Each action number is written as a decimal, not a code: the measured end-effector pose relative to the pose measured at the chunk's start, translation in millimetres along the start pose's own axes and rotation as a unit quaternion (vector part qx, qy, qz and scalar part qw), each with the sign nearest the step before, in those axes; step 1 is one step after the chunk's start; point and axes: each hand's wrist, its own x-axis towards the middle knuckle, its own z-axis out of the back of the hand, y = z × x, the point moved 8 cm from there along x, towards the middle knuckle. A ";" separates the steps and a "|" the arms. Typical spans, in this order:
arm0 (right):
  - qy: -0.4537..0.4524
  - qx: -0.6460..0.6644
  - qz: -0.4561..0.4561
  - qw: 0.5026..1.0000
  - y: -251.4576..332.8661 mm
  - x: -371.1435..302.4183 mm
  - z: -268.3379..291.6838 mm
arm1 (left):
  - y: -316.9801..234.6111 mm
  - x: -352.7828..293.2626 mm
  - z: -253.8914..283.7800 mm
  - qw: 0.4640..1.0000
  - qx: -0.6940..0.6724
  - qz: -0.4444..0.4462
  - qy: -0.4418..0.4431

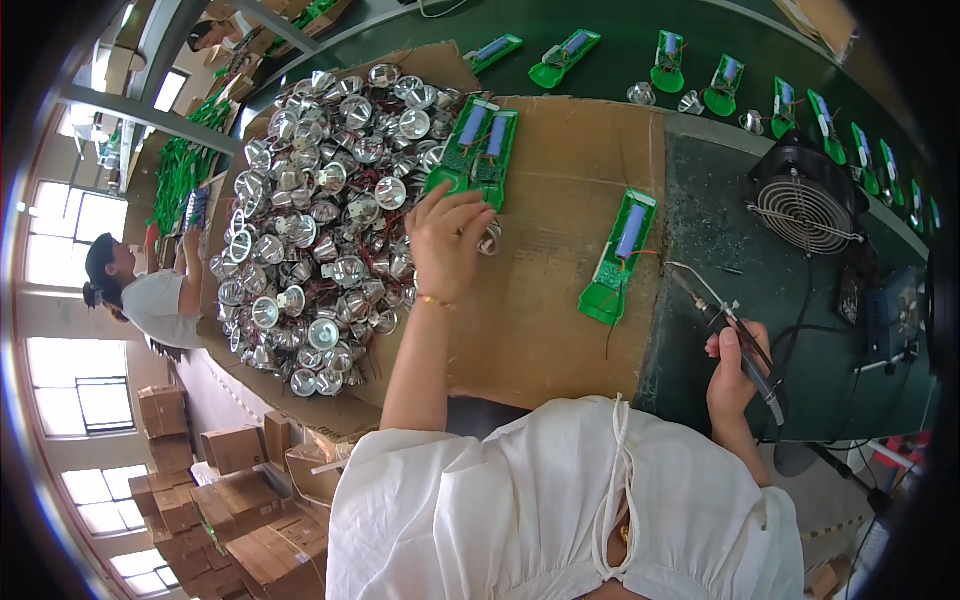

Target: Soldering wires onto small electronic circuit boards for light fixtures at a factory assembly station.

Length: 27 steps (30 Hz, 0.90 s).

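Observation:
My left hand (447, 240) reaches onto the brown cardboard sheet (560, 330) and closes on a small silver reflector cup (489, 239) at the edge of a big heap of silver reflector cups (320, 220). Just above that hand lie two green circuit boards with blue cells (476, 148), side by side. My right hand (735, 375) grips a soldering iron (735, 335) with its tip pointing up and left. A single green board with a blue cell (620, 255) lies between my hands, apart from both.
A small black fan (806, 200) stands on the dark mat at the right. Several green boards (700, 75) lie in a row along the dark green belt. Another person (140, 295) works at the left. Cardboard boxes (230, 500) are stacked below.

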 end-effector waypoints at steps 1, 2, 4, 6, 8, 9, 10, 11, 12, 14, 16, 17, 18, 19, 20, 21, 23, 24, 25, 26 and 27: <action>-0.005 -0.002 -0.009 1.000 -0.5 -4.2 3.4 | 0.4 0.0 -2.7 0.987 -0.121 0.084 0.063; 0.006 0.010 -0.013 1.000 1.3 -7.6 1.3 | -4.8 -11.0 -6.3 0.963 -0.204 0.151 0.085; 0.046 0.019 -0.005 0.999 12.6 -12.9 -8.8 | -31.4 -31.1 -22.9 0.939 -0.268 0.165 0.139; 0.108 -0.010 0.018 0.994 12.9 -15.1 -24.0 | -53.3 -48.2 -35.9 0.913 -0.295 0.194 0.203; 0.138 -0.038 0.032 0.989 12.9 -15.4 -34.7 | -59.1 -61.0 -51.4 0.888 -0.328 0.223 0.231; 0.152 -0.043 0.040 0.987 14.2 -15.3 -38.8 | -57.2 -67.0 -59.4 0.897 -0.314 0.207 0.231; 0.154 -0.055 0.034 0.986 14.8 -14.9 -40.4 | -58.1 -69.9 -64.5 0.906 -0.300 0.190 0.230; 0.151 -0.056 0.030 0.987 12.3 -14.2 -40.9 | -60.5 -71.9 -67.9 0.905 -0.301 0.190 0.235; 0.148 -0.052 0.033 0.987 10.8 -13.8 -41.1 | -60.3 -74.5 -71.0 0.897 -0.305 0.213 0.237; 0.143 -0.049 0.034 0.988 9.5 -13.4 -40.5 | -62.4 -76.1 -74.0 0.889 -0.308 0.236 0.242; 0.152 -0.077 0.047 0.984 12.6 -13.6 -42.2 | -63.9 -74.5 -73.8 0.896 -0.281 0.240 0.245; 0.151 -0.077 0.046 0.984 13.5 -13.4 -42.4 | -63.3 -75.2 -74.6 0.896 -0.281 0.239 0.246; 0.146 -0.076 0.042 0.986 14.0 -13.0 -42.2 | -62.1 -76.0 -75.0 0.902 -0.273 0.231 0.242; 0.140 -0.075 0.038 0.987 14.4 -12.5 -41.8 | -61.9 -75.6 -74.7 0.908 -0.264 0.222 0.238; 0.141 -0.074 0.037 0.987 12.7 -12.3 -42.5 | -62.8 -75.5 -74.4 0.908 -0.263 0.223 0.239; 0.142 -0.068 0.044 0.987 12.4 -12.0 -43.4 | -64.3 -73.2 -71.4 0.913 -0.255 0.222 0.227; 0.143 -0.063 0.049 0.986 12.2 -11.4 -44.8 | -63.6 -72.0 -70.8 0.918 -0.247 0.221 0.216; 0.146 -0.065 0.050 0.986 13.0 -11.0 -45.7 | -67.7 -68.3 -69.2 0.934 -0.237 0.175 0.202; 0.150 -0.066 0.051 0.985 13.7 -10.7 -46.8 | -72.6 -65.5 -66.6 0.947 -0.226 0.128 0.188; 0.150 -0.066 0.050 0.985 13.6 -10.3 -47.5 | -72.8 -65.0 -66.3 0.947 -0.225 0.129 0.189; 0.151 -0.063 0.043 0.986 12.9 -10.0 -48.7 | -70.9 -66.4 -69.2 0.936 -0.233 0.156 0.213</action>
